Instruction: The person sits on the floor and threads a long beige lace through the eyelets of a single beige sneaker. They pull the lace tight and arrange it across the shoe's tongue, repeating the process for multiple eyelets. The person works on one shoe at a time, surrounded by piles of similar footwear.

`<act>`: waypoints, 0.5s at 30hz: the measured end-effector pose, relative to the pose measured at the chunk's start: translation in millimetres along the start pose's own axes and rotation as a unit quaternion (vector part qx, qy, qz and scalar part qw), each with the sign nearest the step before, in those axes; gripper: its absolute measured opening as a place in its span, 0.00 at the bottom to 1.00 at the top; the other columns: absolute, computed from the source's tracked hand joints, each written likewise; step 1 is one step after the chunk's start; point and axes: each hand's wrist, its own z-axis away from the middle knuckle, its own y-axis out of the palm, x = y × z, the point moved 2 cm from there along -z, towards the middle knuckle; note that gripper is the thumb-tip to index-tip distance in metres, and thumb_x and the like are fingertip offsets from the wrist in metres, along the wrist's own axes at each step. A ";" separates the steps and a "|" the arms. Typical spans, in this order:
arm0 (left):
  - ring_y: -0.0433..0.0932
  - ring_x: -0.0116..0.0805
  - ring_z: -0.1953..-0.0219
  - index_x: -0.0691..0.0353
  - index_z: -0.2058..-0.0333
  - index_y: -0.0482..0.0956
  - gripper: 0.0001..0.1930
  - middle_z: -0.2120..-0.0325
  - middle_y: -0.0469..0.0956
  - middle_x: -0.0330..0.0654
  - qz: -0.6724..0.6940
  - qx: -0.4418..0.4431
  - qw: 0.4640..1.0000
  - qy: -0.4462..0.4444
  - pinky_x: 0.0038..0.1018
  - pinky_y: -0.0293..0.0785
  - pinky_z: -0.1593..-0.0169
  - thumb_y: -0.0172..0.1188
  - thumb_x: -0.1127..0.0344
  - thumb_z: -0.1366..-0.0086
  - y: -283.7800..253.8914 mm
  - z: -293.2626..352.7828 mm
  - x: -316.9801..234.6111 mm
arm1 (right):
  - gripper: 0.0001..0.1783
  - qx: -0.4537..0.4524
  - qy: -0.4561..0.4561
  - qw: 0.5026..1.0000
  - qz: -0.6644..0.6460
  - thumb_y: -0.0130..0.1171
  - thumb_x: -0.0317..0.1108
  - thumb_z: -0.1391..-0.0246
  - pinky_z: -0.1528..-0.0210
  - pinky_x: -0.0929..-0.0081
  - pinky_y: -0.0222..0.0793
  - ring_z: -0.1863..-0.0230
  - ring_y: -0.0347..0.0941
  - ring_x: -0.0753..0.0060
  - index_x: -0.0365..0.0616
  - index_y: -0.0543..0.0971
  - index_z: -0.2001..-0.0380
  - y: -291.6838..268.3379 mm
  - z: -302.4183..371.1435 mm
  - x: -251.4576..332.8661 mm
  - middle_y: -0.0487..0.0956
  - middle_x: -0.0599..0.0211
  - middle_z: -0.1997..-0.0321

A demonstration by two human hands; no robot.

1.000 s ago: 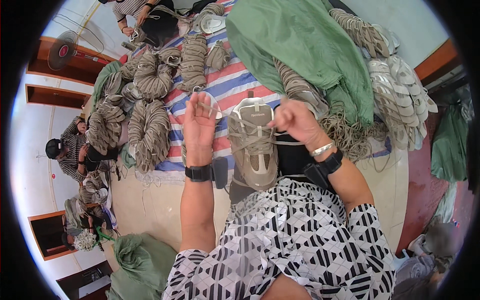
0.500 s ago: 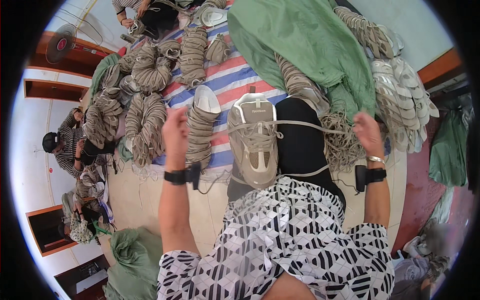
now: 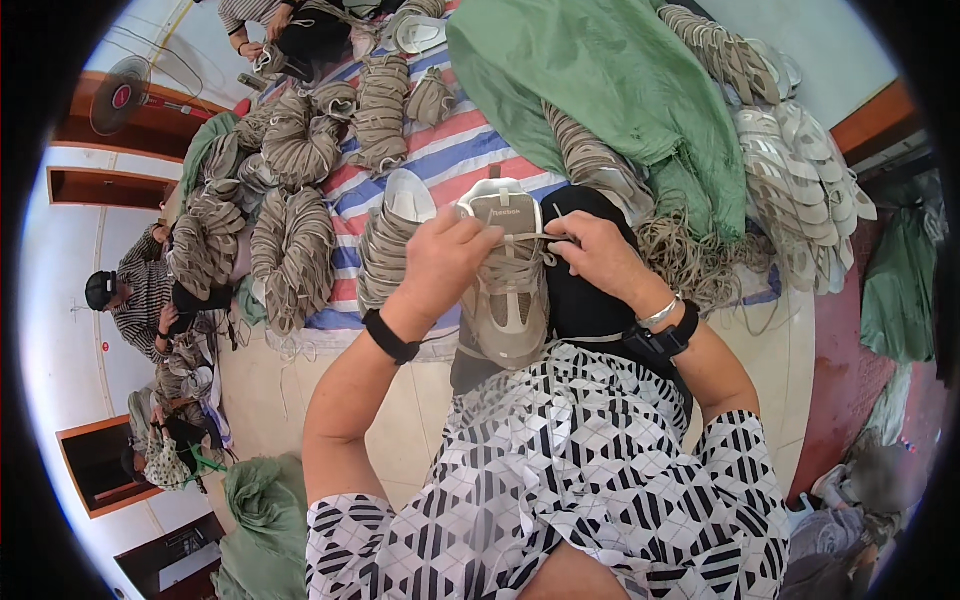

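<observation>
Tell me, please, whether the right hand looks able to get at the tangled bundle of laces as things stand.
Likely yes: the tangled bundle of laces lies just right of the right hand, largely uncovered, though that hand seems to pinch a shoelace and might first release it.

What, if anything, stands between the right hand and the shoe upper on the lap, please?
Nothing visible does: the right hand is at the lace by the right edge of the shoe upper, while the left hand covers part of its left side.

A shoe workshop: stacked beige uppers [image 3: 382, 112] on striped sheeting [image 3: 462, 150], tangled laces [image 3: 690, 258], co-workers [image 3: 142, 290] nearby.
</observation>
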 end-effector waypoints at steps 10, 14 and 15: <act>0.73 0.39 0.65 0.55 0.62 0.80 0.12 0.70 0.74 0.40 0.084 -0.177 0.955 -0.224 0.31 0.71 0.60 0.60 0.72 0.47 30.7 17.3 -9.8 | 0.09 0.005 0.012 1.000 0.016 0.61 0.33 0.51 0.75 0.74 0.67 0.79 0.72 0.73 0.36 0.80 0.74 0.7 -8.7 -4.4 0.75 0.63 0.78; 0.71 0.46 0.55 0.59 0.52 0.75 0.20 0.60 0.73 0.47 0.124 -0.194 0.938 -0.259 0.35 0.70 0.53 0.60 0.70 0.46 45.0 28.4 -6.9 | 0.10 0.014 0.076 0.995 -0.057 0.63 0.35 0.52 0.73 0.80 0.63 0.76 0.67 0.83 0.38 0.80 0.77 -23.5 -3.0 -22.5 0.75 0.74 0.80; 0.71 0.46 0.54 0.59 0.50 0.73 0.22 0.59 0.72 0.48 0.135 -0.167 0.941 -0.263 0.35 0.70 0.52 0.60 0.68 0.45 44.3 33.2 -7.6 | 0.10 0.003 0.067 0.996 -0.058 0.64 0.35 0.53 0.73 0.81 0.62 0.76 0.66 0.84 0.37 0.80 0.77 -35.5 2.1 -31.8 0.75 0.75 0.80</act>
